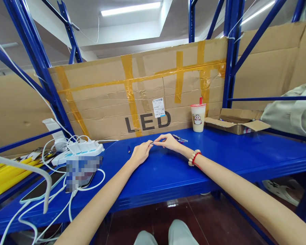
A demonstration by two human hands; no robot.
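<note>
Over the middle of the blue shelf top (168,170), my two hands meet fingertip to fingertip. My left hand (140,153) is closed in a pinch around a small dark, shiny piece (152,143), too small to name. From the other side, the thumb and finger of my right hand (169,142) pinch at the same spot; the fingers partly hide the piece. A short dark blue pen part (129,149) lies left of my left hand. Behind my right wrist are several slim pen-like things (179,139), partly covered by the hand.
A white cup with a red straw (198,119) stands at the back right, beside an open cardboard box (236,121). At left are a power strip (78,152), white cables (99,182) and phones (44,185). A taped cardboard sheet (104,109) closes the back.
</note>
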